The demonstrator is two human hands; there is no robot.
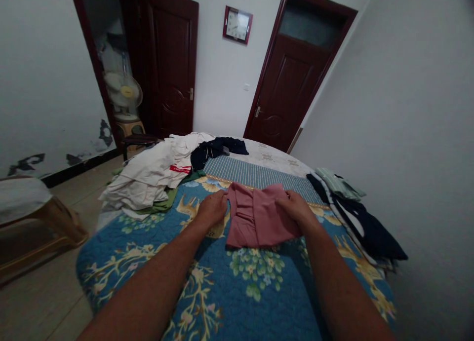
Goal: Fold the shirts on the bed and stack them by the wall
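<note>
A pink garment (264, 216), partly folded into a rough rectangle, is spread between my two hands above the blue floral bedcover (255, 306). My left hand (213, 210) pinches its upper left corner. On the other side, my right hand (296, 210) grips the right edge, with the thumb lying on top of the cloth. Creases run across the left half of the fabric. What kind of garment it is, I cannot make out.
Rumpled white clothes (148, 175) and a dark navy garment (215, 148) lie at the bed's far left. Folded clothes (359, 217) are stacked along the right edge. A stool (62, 222) stands left of the bed, and a fan (126, 92) is in the doorway.
</note>
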